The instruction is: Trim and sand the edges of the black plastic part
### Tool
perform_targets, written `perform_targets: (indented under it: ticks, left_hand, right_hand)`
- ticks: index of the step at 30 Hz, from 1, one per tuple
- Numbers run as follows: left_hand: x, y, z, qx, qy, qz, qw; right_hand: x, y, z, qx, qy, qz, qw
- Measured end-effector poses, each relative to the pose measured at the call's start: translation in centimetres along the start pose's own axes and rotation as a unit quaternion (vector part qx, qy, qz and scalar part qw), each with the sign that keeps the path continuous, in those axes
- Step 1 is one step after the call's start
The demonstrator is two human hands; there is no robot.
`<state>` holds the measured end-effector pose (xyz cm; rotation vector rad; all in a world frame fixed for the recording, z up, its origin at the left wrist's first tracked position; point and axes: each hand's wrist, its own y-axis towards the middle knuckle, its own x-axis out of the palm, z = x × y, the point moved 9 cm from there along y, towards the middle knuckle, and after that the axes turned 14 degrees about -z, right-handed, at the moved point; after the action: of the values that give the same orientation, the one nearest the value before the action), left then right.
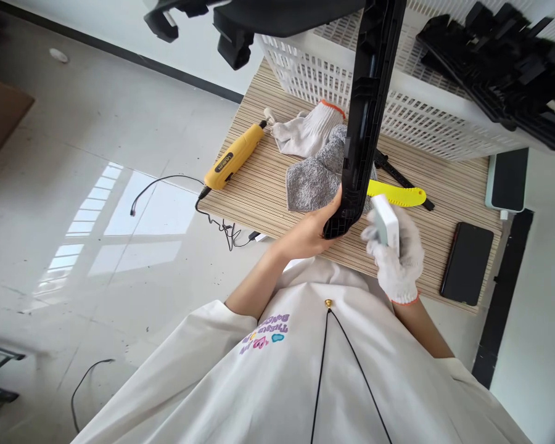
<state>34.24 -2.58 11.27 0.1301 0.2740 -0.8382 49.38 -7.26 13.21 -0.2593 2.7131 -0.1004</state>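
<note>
Nearest the viewer, the bare left hand (pixel 315 229) grips the lower end of a long black plastic part (pixel 364 117), fingers wrapped round its rounded corner, so that the part stands almost upright above the near edge of the tabletop (pixel 268 197). Just to its right, the gloved right hand (pixel 395 250) is closed around a small white block (pixel 386 223) held close beside the part's lower end. The part looks rigid, light for its length and smooth-faced; held by one end it would tend to swing, so a grip at the ribbed corner or mid-length seems steadier. Farther off lie a grey cloth (pixel 315 176), a yellow-handled tool (pixel 398 195), a white glove (pixel 308 128) and a yellow rotary tool (pixel 235 156); a dark phone (pixel 467 262) lies right. Farthest stands a white basket (pixel 398 105).
</note>
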Motion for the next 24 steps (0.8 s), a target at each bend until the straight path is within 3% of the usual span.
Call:
perform_targets:
  ticks: [2, 3, 6, 9, 13, 15, 19, 22, 24]
  left_hand:
    - [0.1, 0.1, 0.1, -0.001, 0.001, -0.009, 1.0]
    - [0.1, 0.1, 0.1, -0.003, 0.002, -0.012, 1.0]
    - [0.1, 0.1, 0.1, -0.008, -0.002, -0.021, 1.0]
    - [0.2, 0.0, 0.2, 0.009, -0.013, -0.03, 0.999]
    - [0.3, -0.1, 0.1, 0.025, 0.014, -0.025, 0.999]
    - [0.4, -0.1, 0.2, 0.039, 0.024, -0.031, 0.998]
    - [0.2, -0.1, -0.2, 0.009, 0.018, -0.022, 1.0]
    - [0.4, -0.1, -0.1, 0.014, 0.01, -0.034, 0.999]
    - [0.4, -0.1, -0.3, 0.002, 0.009, -0.034, 0.999]
  right_hand:
    - [2.9, 0.3, 1.0, 0.058, 0.18, -0.152, 0.97]
    - [3.7, 0.3, 1.4, 0.095, 0.24, -0.179, 0.949]
    - [3.7, 0.4, 2.7, 0.198, 0.296, -0.142, 0.924]
    - [3.8, 0.6, 2.9, 0.241, 0.279, -0.151, 0.917]
    - [2.2, 0.8, 3.0, 0.229, 0.29, -0.074, 0.926]
    - [2.4, 0.8, 3.1, 0.231, 0.289, -0.083, 0.925]
    - [1.4, 0.8, 3.2, 0.213, 0.313, -0.016, 0.926]
    - [2.3, 0.9, 3.1, 0.224, 0.304, -0.064, 0.924]
    - [1.9, 1.0, 2.9, 0.21, 0.303, -0.042, 0.929]
